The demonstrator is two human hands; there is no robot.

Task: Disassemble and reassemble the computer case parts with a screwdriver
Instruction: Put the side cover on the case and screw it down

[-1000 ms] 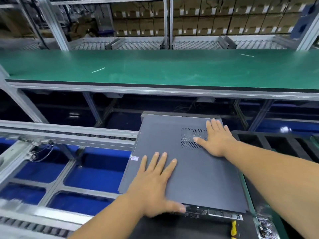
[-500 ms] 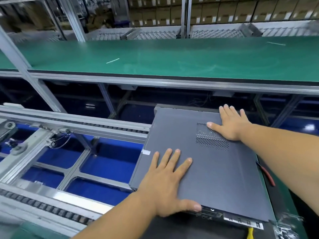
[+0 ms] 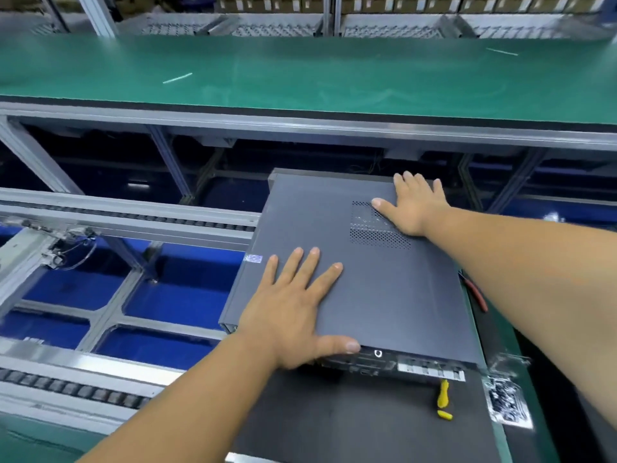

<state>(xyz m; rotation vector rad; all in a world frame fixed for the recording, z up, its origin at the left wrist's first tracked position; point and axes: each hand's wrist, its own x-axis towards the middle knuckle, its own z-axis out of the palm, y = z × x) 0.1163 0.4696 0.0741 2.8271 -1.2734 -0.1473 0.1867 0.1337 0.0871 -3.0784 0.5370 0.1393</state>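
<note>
We see left hand [image 3: 293,305] flat, fingers spread, on grey side panel [image 3: 384,289]; right hand [image 3: 414,205] flat beside vent grille [image 3: 374,232]; neither grips anything.

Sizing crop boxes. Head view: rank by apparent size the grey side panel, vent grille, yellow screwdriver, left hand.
1. grey side panel
2. left hand, though nearness to the camera inflates it
3. vent grille, partly under the right hand
4. yellow screwdriver

Grey case panel [image 3: 360,279] with dotted vent grid [image 3: 374,233]; beside it, black mat [image 3: 350,419], yellow screwdriver [image 3: 443,394]; beyond it, green bench top [image 3: 300,71].
</note>
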